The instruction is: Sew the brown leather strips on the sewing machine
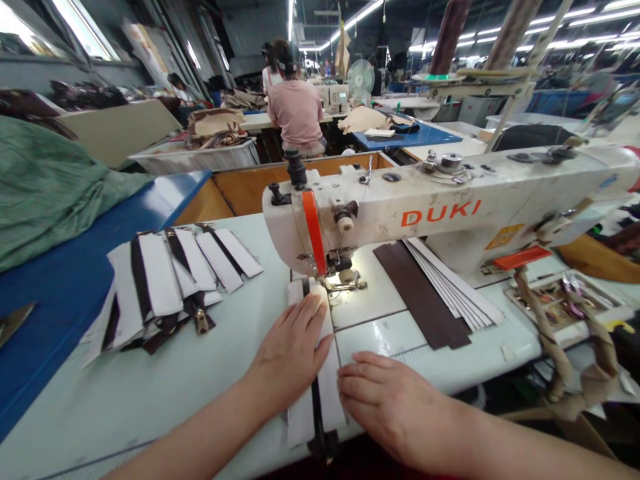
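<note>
A white strip (331, 395) with a black zipper running down its middle lies lengthwise under the sewing machine (370, 207). My left hand (295, 343) rests flat on the strip, fingers stretched toward the lit needle area, just left of the presser foot (345, 285). Beside the strip's right edge, my right hand (390, 400) lies on the table with its fingers extended and close together; its fingertips are at or near that edge. The zipper's near end, with a dark metal-looking tip, hangs at the table's front edge. My left hand covers part of the zipper.
Left of the machine lies a pile of white zipper strips (160, 273). Dark brown and white strips (425, 293) are fanned under the machine arm. A tray of small tools (575, 297) stands right. Behind, a person in a pink top (297, 110) sits near a fan (361, 81).
</note>
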Tool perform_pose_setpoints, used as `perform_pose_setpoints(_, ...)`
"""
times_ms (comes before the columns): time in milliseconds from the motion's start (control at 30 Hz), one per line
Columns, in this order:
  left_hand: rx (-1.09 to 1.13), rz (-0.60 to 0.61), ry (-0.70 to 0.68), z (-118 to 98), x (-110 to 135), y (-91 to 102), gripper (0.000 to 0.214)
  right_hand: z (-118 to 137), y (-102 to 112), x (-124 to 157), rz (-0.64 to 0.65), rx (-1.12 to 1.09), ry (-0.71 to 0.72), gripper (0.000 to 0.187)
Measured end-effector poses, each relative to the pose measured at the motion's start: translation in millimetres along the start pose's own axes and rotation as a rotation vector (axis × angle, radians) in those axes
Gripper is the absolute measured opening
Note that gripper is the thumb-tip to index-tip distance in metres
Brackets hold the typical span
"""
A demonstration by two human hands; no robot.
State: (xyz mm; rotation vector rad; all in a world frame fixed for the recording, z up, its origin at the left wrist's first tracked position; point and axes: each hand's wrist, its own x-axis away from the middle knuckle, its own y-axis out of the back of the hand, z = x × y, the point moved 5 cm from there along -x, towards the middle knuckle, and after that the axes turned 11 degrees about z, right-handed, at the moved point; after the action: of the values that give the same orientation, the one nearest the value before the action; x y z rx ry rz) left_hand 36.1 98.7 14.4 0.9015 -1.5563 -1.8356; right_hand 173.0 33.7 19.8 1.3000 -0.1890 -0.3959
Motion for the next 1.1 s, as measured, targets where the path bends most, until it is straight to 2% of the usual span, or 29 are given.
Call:
perform_pose_setpoints(67,0.048,-0.041,-0.052,-9,11,7.6,0.029,0,1,0,0.012,-0.007,-0.010,0.022)
perform_pose_setpoints(200,0.205,-0.134,-0.286,-36,48,26.4,0.026,0,2,-1,0.014,-0.010,-0.015,0.022)
perform_pose_setpoints(333,0.224,-0.154,-0.349,-49,71,34.3,0.026,-3,3,1,0.012,-0.017,-0.006,0.025)
perform_pose_setpoints(700,0.153,-0.165,-0.387,-50,70,32.9,0.030,-8,-2,23,-0.129,-0.096,-0.088,0.027)
perform_pose_setpoints(1100,0.180,-0.164,-0.375,-49,72,27.8,0.030,-4,-2,10,-0.107,-0.105,-0.042,0.026)
